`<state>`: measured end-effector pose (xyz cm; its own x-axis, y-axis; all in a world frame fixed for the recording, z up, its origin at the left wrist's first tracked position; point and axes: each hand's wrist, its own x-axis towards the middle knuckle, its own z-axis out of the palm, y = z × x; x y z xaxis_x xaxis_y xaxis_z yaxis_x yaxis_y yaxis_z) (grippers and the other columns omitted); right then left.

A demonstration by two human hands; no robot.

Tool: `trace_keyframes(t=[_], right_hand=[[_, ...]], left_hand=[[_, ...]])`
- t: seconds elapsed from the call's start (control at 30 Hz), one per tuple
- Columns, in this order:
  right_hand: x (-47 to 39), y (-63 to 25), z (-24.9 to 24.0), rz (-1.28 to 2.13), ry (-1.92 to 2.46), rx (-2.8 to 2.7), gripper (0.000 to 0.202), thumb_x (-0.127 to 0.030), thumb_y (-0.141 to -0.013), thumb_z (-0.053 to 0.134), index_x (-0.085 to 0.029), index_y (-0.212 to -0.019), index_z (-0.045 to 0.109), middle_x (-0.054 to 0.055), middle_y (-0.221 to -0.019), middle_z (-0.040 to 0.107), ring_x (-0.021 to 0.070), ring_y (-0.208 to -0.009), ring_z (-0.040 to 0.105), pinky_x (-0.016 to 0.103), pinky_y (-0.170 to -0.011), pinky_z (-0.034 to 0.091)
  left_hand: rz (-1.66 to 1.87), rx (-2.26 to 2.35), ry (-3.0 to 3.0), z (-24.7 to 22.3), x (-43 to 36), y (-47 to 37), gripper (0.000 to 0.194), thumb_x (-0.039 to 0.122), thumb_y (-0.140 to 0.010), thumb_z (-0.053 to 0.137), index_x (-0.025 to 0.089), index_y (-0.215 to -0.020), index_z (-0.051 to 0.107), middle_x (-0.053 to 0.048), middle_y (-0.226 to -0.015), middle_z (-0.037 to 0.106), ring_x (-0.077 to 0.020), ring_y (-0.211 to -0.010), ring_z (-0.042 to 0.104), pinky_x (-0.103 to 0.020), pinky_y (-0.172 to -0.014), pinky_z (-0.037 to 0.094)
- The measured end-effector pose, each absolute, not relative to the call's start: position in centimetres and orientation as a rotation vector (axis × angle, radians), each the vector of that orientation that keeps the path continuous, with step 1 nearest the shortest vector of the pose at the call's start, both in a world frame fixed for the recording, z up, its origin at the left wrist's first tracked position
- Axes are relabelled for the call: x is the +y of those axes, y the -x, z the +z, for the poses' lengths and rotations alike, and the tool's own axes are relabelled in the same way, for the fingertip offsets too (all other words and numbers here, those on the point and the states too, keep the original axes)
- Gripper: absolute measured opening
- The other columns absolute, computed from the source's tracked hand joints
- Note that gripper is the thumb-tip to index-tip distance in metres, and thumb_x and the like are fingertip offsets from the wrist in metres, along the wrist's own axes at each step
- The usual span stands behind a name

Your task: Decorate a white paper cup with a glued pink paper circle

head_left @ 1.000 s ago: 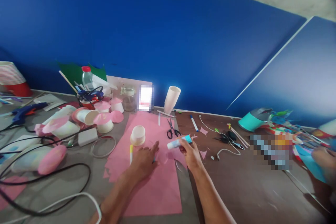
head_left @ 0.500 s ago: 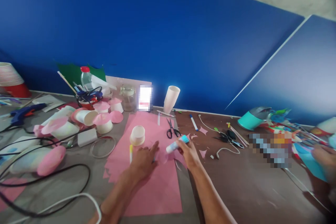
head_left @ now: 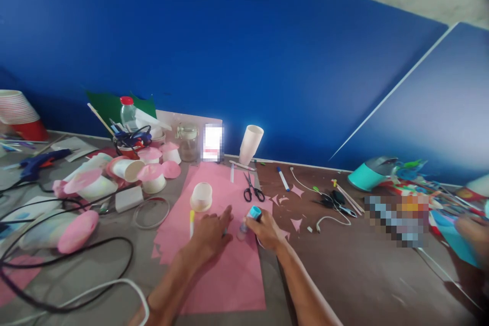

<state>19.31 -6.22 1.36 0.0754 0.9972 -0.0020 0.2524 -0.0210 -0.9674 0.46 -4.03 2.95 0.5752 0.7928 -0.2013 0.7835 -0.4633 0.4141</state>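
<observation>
My right hand (head_left: 269, 232) is closed around a glue stick (head_left: 255, 212), its blue end up and its other end down against the pink paper (head_left: 233, 285). My left hand (head_left: 209, 234) lies on that paper just to the left, fingers stretched out; a small bluish bit shows under its fingers, too little to name. Beyond my left hand a white paper cup (head_left: 201, 196) stands on the sheet. A yellow-ended marker (head_left: 192, 221) lies beside the same hand. Black-handled scissors (head_left: 252, 189) rest open above the glue stick.
Pink-and-white cup pieces (head_left: 152, 177) crowd the left, with black cables (head_left: 130, 254) and a glue gun (head_left: 44, 161). Stacked white cups (head_left: 251, 143) stand by the blue partition (head_left: 229, 51). Pink scraps (head_left: 296, 191) and a teal container (head_left: 369, 174) are right. Another person's hand (head_left: 471, 229) is far right.
My right hand has tipped the glue stick upright and brought it down onto the pink paper. My left hand has stayed in nearly the same place.
</observation>
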Motion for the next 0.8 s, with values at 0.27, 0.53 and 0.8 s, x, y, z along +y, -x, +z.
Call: trace_keyframes(t=[0.27, 0.53, 0.8], right_hand=[[-5.3, -20.2, 0.7, 0.884, 1.364, -0.942, 0.036, -0.054, -0.073, 0.06, -0.019, -0.075, 0.062, -0.004, -0.049, 0.046, 0.0111, -0.044, 0.039, 0.024, -0.043, 0.028], [-6.4, -18.5, 1.6, 0.88, 1.537, -1.354, 0.017, -0.029, -0.072, 0.064, -0.018, -0.059, 0.063, 0.0, -0.055, 0.061, 0.0145, -0.056, 0.053, 0.025, -0.056, 0.04], [-5.5, -20.9, 0.7, 0.976, 1.388, -0.88, 0.027, -0.046, -0.071, 0.06, -0.02, -0.067, 0.057, -0.005, -0.05, 0.046, 0.0094, -0.045, 0.038, 0.021, -0.043, 0.029]], left_hand=[[0.065, 1.257, -2.352, 2.1, -4.0, -0.4, 0.076, 0.027, -0.084, 0.055, 0.012, -0.152, 0.024, -0.014, -0.133, 0.063, -0.0334, -0.115, 0.059, -0.045, -0.097, 0.043], [0.091, 1.252, -2.369, 1.9, -4.0, -0.3, 0.076, 0.026, -0.083, 0.055, 0.014, -0.152, 0.025, -0.012, -0.134, 0.063, -0.0295, -0.115, 0.06, -0.041, -0.098, 0.043], [0.048, 1.305, -2.357, 2.3, -4.1, -0.5, 0.074, 0.028, -0.085, 0.053, 0.016, -0.152, 0.026, -0.01, -0.131, 0.066, -0.0305, -0.114, 0.06, -0.042, -0.097, 0.043]])
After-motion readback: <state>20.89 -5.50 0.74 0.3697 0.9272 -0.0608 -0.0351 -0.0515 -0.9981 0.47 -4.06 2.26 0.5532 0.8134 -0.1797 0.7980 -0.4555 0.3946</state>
